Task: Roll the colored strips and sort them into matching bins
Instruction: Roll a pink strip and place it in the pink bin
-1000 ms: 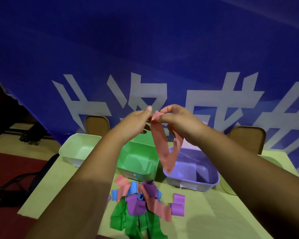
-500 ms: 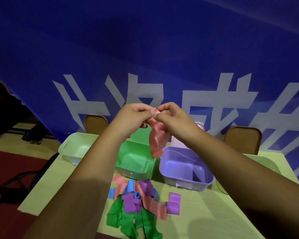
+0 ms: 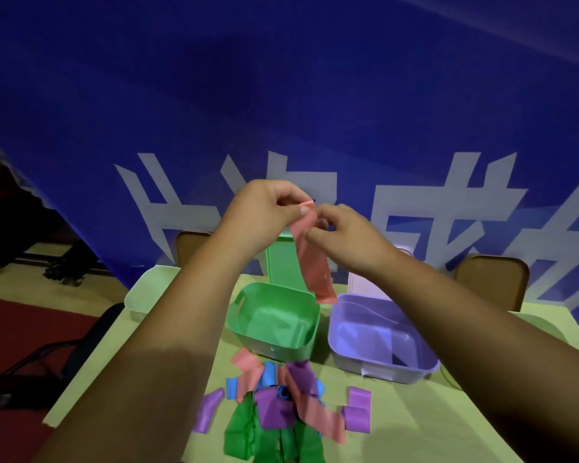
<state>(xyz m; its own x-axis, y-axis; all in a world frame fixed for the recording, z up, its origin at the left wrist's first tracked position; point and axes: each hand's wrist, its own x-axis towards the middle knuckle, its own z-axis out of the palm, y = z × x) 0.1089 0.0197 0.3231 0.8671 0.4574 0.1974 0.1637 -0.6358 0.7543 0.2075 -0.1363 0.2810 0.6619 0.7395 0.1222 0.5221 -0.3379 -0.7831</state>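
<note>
Both hands are raised above the bins and pinch one pink strip (image 3: 313,262). My left hand (image 3: 264,215) grips its top end between thumb and fingers. My right hand (image 3: 345,238) pinches it just below, and the rest hangs straight down over the gap between the green bin (image 3: 241,305) and the purple bin (image 3: 411,372). A white bin (image 3: 141,295) stands at the far left. On the table in front of the bins lies a pile of loose strips (image 3: 281,406): pink, purple, blue and green.
The yellow-green table (image 3: 415,426) ends at a left edge above red carpet with dark cables. A green lid (image 3: 281,265) leans upright behind the green bin. Two brown chair backs (image 3: 492,282) stand behind the table against a blue banner.
The pink strip hung as a folded loop from both hands a second ago. It now hangs as a single length, with my left hand on the top end and my right hand lower.
</note>
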